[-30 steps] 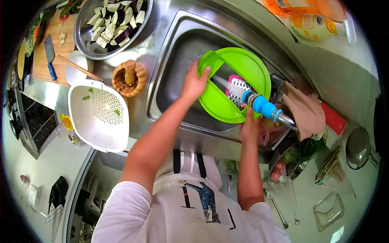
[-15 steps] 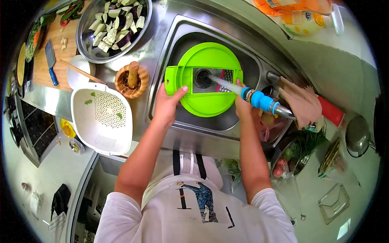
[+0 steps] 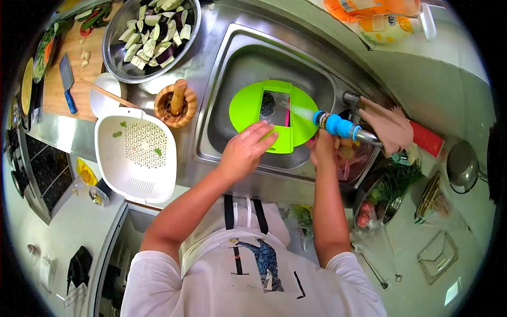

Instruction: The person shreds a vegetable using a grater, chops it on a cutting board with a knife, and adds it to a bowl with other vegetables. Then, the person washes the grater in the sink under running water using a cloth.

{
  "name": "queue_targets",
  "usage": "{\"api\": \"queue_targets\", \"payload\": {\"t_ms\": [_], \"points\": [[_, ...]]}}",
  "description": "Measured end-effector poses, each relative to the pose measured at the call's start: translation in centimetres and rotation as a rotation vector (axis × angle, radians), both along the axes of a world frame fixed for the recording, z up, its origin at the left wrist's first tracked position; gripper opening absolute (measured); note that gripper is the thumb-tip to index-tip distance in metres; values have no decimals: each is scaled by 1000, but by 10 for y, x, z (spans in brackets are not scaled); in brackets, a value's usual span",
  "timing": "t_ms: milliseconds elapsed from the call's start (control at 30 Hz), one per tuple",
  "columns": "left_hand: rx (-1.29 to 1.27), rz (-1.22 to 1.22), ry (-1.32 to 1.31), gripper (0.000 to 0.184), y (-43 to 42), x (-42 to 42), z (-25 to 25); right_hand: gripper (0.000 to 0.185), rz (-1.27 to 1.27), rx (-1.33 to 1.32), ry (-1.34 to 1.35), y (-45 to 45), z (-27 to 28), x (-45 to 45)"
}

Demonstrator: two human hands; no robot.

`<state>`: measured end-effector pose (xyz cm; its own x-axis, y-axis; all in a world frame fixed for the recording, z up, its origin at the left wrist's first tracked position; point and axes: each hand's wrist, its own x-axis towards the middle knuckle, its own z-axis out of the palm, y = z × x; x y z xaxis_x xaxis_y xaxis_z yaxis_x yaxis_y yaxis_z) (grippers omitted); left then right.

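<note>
A round green grater lid [image 3: 303, 113] is tilted over the sink [image 3: 216, 116], its rectangular opening showing the drain below. A pink strip, part of the grater insert, crosses that opening. Water from the blue faucet nozzle [image 3: 332, 125] sprays onto it. My left hand [image 3: 245, 150] lies against the lid's near edge, fingers stretched out and fingertips touching the green plastic. At the lid's right edge, my right hand [image 3: 322, 147] grips it from below the nozzle; some of its fingers are hidden.
Left of the sink stand a wooden mortar with pestle [image 3: 176, 103], a white colander [image 3: 135, 182] and a steel bowl [image 3: 113, 58] of cut eggplant. A knife [image 3: 66, 82] lies on the cutting board [image 3: 53, 98]. A brown cloth [image 3: 388, 129] hangs over the faucet.
The green grater lid has turned about a quarter and tilted, and sits lower in the sink. My left hand has moved from its left handle to the near edge.
</note>
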<state>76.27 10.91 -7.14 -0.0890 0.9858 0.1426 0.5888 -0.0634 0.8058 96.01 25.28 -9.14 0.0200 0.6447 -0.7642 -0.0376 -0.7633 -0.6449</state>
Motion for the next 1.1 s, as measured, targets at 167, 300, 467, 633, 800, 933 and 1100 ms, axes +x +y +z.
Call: {"api": "queue_targets", "payload": {"t_ms": [167,300,467,633,800,933,1100], "points": [[-114,0,0,61,-5,4,-4,22,130,-1,-79,-7,10,0],[-465,416,-321,72,-27,17,-58,38,102,127,-22,-18,10,7],[-765,584,-1608,59,7,14,-79,47,0,180,-59,-42,29,14],[-780,548,-1562,48,61,37,-93,50,42,279,-184,-68,35,41],[-791,487,-1512,37,88,47,-110,51,203,359,-347,-73,41,52],[-658,323,-1690,37,46,12,-81,42,361,268,-462,-47,34,54],[-637,403,-1749,35,-10,-11,-52,36,382,272,-391,-35,31,24]]}}
